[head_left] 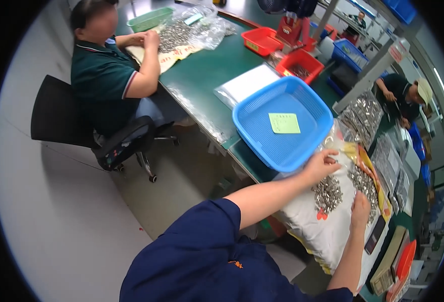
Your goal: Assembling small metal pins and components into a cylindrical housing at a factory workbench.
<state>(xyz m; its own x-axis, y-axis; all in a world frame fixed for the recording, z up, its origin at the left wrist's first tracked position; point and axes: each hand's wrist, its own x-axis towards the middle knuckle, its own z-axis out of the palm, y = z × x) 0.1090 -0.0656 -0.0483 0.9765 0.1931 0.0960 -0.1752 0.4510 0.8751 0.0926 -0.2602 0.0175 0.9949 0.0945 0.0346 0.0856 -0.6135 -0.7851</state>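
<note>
My left hand (322, 165) is above the white cloth (302, 221), beside the near rim of a blue plastic basket (254, 143). Its fingers are curled together; whatever they may hold is too small to make out. Just below it lies a pile of small shiny metal parts (328, 195). At the left edge of a second pile of metal parts (364, 183) is my right hand (360, 209), fingers drawn together, with their tips partly hidden. A yellow-green paper slip (284, 123) lies in the basket.
A dark phone (375, 235) rests right of my right hand. Clear bags of metal parts (361, 116) lie beyond the cloth. Red bins (300, 65) stand behind the basket. A co-worker (103, 85) sits at the left, handling another pile of parts (174, 38).
</note>
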